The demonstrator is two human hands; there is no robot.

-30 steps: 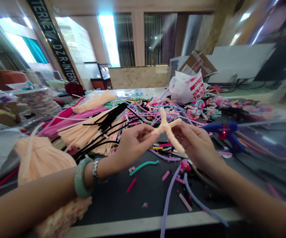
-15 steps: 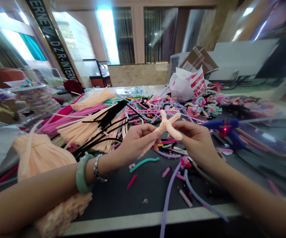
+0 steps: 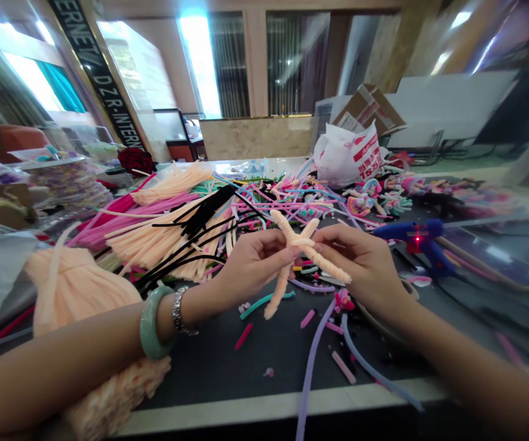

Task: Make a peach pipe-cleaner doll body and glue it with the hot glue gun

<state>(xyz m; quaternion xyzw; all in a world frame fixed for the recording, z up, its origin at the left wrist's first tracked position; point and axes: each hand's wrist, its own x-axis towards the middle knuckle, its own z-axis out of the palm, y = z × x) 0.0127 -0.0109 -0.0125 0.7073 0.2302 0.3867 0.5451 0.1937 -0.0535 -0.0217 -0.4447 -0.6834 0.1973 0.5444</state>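
Observation:
Between my hands, above the dark table, is a peach pipe-cleaner figure (image 3: 300, 242) with two short arms pointing up and two longer legs hanging down. My left hand (image 3: 264, 254) pinches it near the crossing, thumb in front, with one leg dropping below the thumb. My right hand (image 3: 354, 254) is closed on its right side, fingertips at the top of the other leg. Beneath the hands lie a teal pipe-cleaner piece (image 3: 269, 303) and a purple pipe cleaner (image 3: 314, 361), with small pink cut pieces around them.
Bundles of peach pipe cleaners (image 3: 154, 251) and black ones (image 3: 207, 211) lie at left. A wrapped peach bundle (image 3: 76, 285) sits by my left forearm. A blue glue gun (image 3: 423, 239) with a red light rests at right. Behind stands a white plastic bag (image 3: 347, 156).
The figure has turned and opened out: its arms are spread wider, and its left leg now hangs down below my left thumb. Both hands have stayed nearly in place.

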